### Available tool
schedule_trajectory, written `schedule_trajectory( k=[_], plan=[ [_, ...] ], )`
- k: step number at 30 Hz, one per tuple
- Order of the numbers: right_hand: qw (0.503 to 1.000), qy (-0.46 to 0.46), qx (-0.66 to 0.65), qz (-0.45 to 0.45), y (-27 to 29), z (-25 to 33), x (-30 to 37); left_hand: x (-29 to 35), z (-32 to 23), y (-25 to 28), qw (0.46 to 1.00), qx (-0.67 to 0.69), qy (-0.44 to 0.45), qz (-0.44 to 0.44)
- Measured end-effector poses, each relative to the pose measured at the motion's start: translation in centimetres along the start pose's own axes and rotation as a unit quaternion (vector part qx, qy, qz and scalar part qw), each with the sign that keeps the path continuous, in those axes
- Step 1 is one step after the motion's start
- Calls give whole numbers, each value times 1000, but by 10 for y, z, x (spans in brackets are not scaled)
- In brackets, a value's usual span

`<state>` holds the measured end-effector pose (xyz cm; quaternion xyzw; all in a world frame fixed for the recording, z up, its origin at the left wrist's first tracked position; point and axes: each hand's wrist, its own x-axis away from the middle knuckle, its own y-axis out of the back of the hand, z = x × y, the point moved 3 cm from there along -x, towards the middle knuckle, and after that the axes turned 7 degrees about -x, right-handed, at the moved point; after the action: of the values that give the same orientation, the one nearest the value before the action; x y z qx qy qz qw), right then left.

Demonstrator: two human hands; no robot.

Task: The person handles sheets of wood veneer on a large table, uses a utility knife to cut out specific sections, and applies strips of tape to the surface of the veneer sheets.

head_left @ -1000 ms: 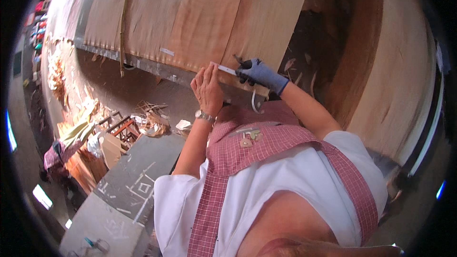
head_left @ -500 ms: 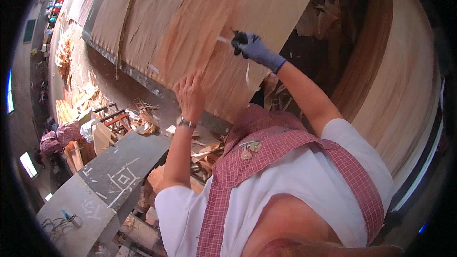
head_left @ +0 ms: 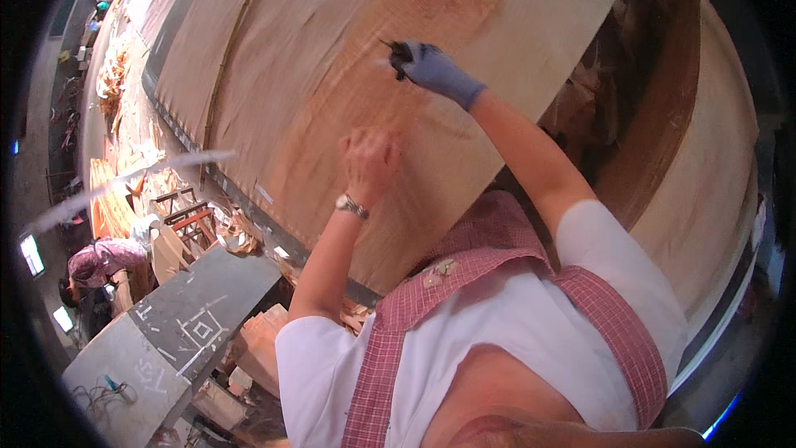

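Observation:
A broad stack of thin wood veneer sheets (head_left: 307,75) spreads before me, with wavy grain and ripples. Over its near part is my bare left hand (head_left: 369,162), a watch on the wrist. Its fingers are curled in and slightly blurred; what they hold, if anything, is hidden. Farther up and to the right, my right hand (head_left: 431,70) wears a blue-grey glove with black fingers. It is closed around a small dark tool (head_left: 386,43) with a thin tip; its kind is unclear. A long whitish strip (head_left: 124,187), smeared by motion, crosses the view at the left.
A thin stick (head_left: 232,41) lies across the sheets. At lower left stands a grey table (head_left: 224,282) with chalk-like marks and a cord (head_left: 104,394). Veneer scraps (head_left: 112,199) litter the floor. Another person (head_left: 108,261) bends at far left. More stacked wood (head_left: 705,141) is at right.
My left hand has shifted right and its outstretched fingers have curled. The right hand has moved slightly left and up. A white strip near it earlier is gone; a blurred one appears at left.

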<state>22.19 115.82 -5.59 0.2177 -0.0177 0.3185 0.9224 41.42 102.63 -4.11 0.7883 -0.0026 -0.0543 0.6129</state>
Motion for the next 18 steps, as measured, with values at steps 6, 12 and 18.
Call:
schedule_trajectory(
  k=[6,12,18],
  plan=[
    [990,-19,143,11,-4,20,-143,-157,58,-8,980,-13,97,-172],
    [994,111,19,4,16,-33,-78,-179,53,-39,967,-210,94,-108],
    [944,-123,-307,11,157,-57,-37,-210,39,-26,965,-208,158,-23]
  ],
)
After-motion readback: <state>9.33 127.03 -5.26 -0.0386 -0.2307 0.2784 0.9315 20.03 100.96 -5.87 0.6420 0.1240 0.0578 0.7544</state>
